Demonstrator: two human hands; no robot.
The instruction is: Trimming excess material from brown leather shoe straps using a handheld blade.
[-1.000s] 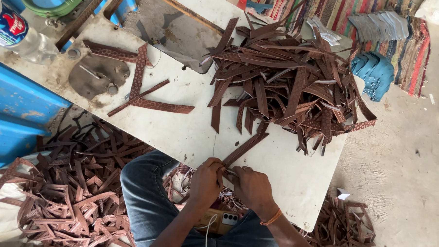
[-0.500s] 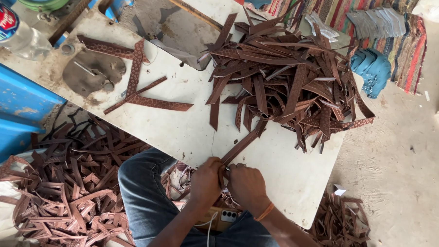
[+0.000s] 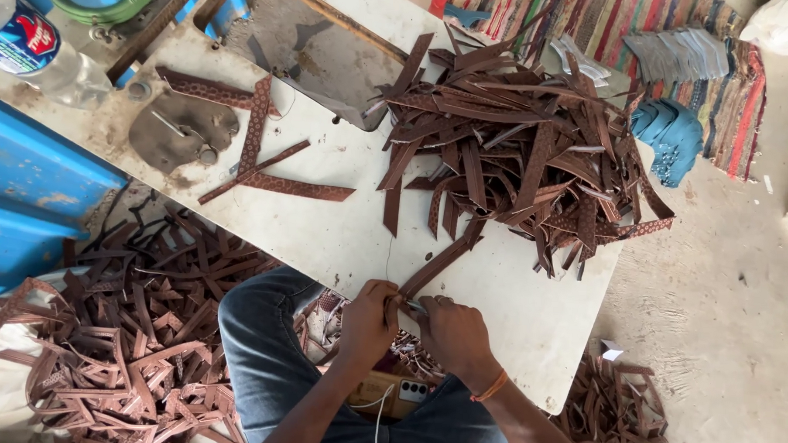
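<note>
1. Both hands meet at the near edge of the white table [image 3: 324, 236]; bare tabletop lies just beyond them.
2. Left hand [image 3: 369, 321] and right hand [image 3: 453, 333] pinch a brown strap [image 3: 441, 262], narrow and patterned, angling toward the strap pile [image 3: 519, 147].

light: bright, even daylight | shadows: soft, faint | focus: sharp | edges: slightly stretched

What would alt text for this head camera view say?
Two hands, left hand and right hand, grip one end of a brown strip at the edge of a white table. A big pile of strips lies on it; more cover the floor.
</note>
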